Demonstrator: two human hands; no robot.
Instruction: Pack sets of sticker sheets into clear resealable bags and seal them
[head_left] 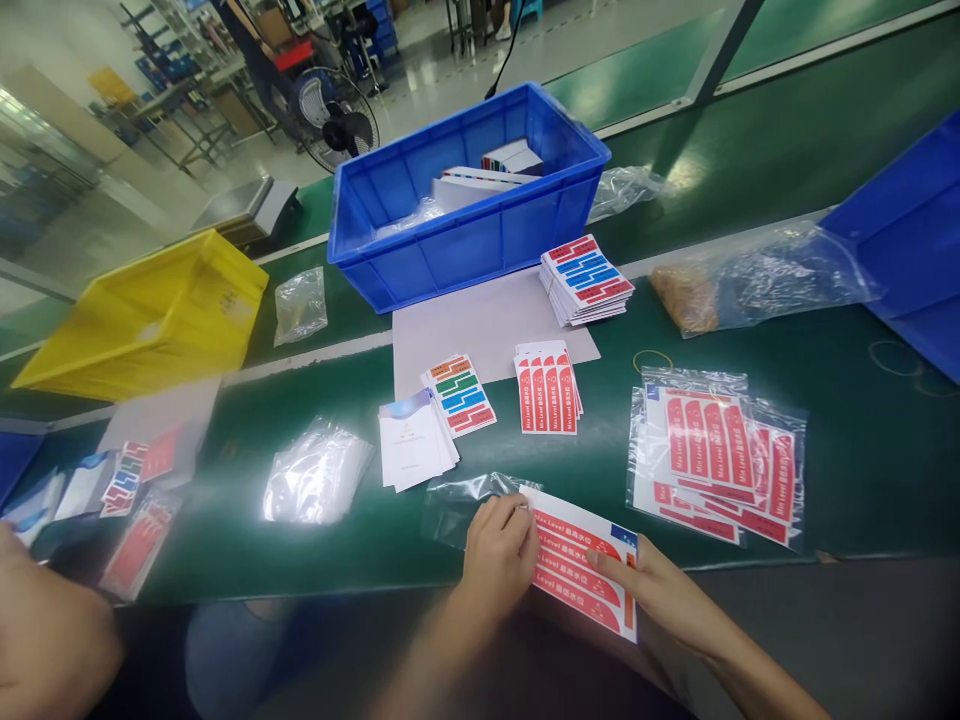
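Note:
My right hand point(664, 590) grips a set of red and white label sheets point(577, 560) printed "Max Level", thumb on top, near the table's front edge. The fingers of my left hand point(501, 545) are curled closed at the left end of these sheets, on a clear plastic bag point(457, 505) that stretches out to the left. How far the sheets reach into the bag is hidden by the left hand. Just beyond lie white leaflets point(412, 440), multicoloured label sheets point(461, 393) and a pile of red label sheets point(549, 390).
Filled bags point(712, 455) lie at right, empty clear bags point(319, 470) at left. A blue crate point(457, 250) stands behind, beside stacked blue-red sheets point(586, 278). A yellow bin point(150, 310) is farther left. Another person's arm point(52, 630) enters at lower left.

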